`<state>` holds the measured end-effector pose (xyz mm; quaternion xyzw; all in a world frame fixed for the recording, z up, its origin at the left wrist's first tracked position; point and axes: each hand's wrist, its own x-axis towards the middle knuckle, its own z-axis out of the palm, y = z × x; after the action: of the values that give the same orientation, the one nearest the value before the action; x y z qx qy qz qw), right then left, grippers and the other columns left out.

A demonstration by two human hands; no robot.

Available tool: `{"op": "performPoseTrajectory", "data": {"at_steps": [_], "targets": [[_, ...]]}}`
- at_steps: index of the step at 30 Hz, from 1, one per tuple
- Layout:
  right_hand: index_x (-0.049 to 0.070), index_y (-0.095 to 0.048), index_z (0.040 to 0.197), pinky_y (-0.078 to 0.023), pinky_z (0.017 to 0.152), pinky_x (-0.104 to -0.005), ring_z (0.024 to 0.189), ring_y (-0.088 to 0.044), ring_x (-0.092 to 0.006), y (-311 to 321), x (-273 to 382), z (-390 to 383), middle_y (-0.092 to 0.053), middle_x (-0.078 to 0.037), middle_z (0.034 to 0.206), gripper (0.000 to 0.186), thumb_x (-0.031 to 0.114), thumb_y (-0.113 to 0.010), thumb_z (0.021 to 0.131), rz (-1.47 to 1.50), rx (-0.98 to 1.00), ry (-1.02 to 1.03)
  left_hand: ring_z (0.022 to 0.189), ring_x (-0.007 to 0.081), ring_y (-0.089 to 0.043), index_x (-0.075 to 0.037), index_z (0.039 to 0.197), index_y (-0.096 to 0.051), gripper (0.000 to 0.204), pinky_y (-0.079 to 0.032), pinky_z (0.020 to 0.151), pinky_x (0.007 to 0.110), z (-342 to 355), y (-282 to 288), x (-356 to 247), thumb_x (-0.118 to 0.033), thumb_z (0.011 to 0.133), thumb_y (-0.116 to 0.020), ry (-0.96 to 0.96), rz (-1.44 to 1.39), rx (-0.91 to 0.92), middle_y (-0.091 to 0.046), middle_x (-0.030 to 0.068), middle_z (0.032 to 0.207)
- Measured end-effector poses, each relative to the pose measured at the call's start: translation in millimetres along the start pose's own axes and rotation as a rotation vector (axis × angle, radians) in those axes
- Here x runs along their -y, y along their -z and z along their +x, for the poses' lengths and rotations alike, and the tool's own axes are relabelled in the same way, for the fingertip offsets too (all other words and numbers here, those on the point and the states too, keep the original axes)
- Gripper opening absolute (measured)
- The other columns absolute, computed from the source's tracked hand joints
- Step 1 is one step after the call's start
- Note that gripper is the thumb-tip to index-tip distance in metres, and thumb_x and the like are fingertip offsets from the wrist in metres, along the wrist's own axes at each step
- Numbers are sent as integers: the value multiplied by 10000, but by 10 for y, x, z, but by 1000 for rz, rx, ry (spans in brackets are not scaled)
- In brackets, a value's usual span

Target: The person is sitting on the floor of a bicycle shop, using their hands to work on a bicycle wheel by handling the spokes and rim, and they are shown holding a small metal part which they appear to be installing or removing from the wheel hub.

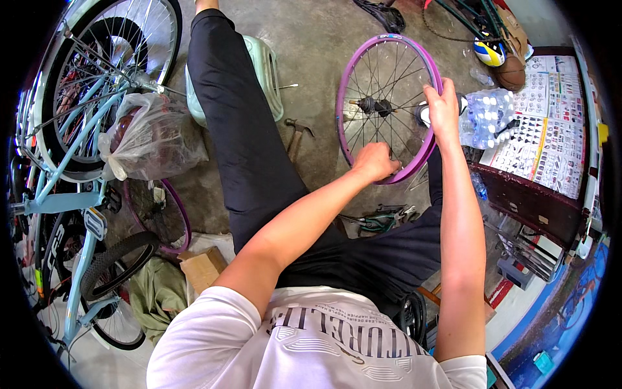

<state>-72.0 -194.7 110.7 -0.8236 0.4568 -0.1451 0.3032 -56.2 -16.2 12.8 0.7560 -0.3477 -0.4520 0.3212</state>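
Note:
A bicycle wheel with a purple rim [342,97], dark spokes and a black hub [372,106] is held up, tilted, in front of me. It has no tyre. My right hand [443,113] wraps around the rim on its right side, thumb toward the spokes. Down at the lower part of the rim, my left hand [377,162] is closed with curled fingertips among the spokes. What those fingertips pinch is too small to make out. A hammer [297,138] lies on the floor left of the wheel.
Pliers and other tools [382,222] lie near my right leg. Bottled water in a pack [483,118] stands beside a dark red cabinet [528,211]. At left are a light blue bicycle [91,139], a plastic bag [152,139], another purple rim [186,223] and a green stool [262,78].

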Motion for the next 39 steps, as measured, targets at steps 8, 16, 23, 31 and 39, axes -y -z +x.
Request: {"op": "performPoseTrajectory", "data": {"at_steps": [8, 16, 23, 31, 39], "targets": [[-58, -536, 1229, -476, 933, -431, 1062, -647, -397, 2, 24, -63, -663, -294, 1113, 519, 311, -638, 879, 63, 19, -31, 572, 93, -517, 85, 1432, -447, 696, -407, 496, 264, 107, 364, 102, -224, 855, -685, 87, -605, 659, -718, 70, 1030], [-57, -547, 1211, -479, 917, -430, 1037, -651, -386, 6, -16, -21, -667, -283, 1087, 493, 297, -638, 881, 69, 11, -6, 589, 106, -563, 79, 1358, -531, 606, -428, 500, 264, 100, 300, 188, -248, 878, -705, 17, -687, 656, -692, 80, 863], [-38, -549, 1235, -480, 906, -428, 1027, -651, -371, 27, -115, -45, -670, -266, 1086, 488, 296, -633, 889, 103, 4, -127, 827, 345, -722, 75, 1087, -690, 538, -570, 715, 433, 26, 274, -35, -385, 810, -736, -62, 107, 216, -725, 236, 854], [-36, -542, 1263, -488, 871, -416, 966, -654, -331, 24, -208, -54, -674, -248, 1031, 513, 304, -633, 889, 91, 0, -107, 660, 118, -600, 133, 1486, -307, 780, -474, 539, 256, 61, 16, 138, -45, 811, -654, 65, -881, 447, -695, 137, 1226], [-40, -565, 1194, -492, 812, -402, 901, -640, -281, 19, -175, -63, -673, -206, 985, 456, 279, -638, 878, 131, -7, -107, 588, 105, -526, 118, 1482, -346, 759, -432, 504, 275, 116, 386, 125, -229, 895, -680, 14, -464, 687, -676, 103, 993]]}}
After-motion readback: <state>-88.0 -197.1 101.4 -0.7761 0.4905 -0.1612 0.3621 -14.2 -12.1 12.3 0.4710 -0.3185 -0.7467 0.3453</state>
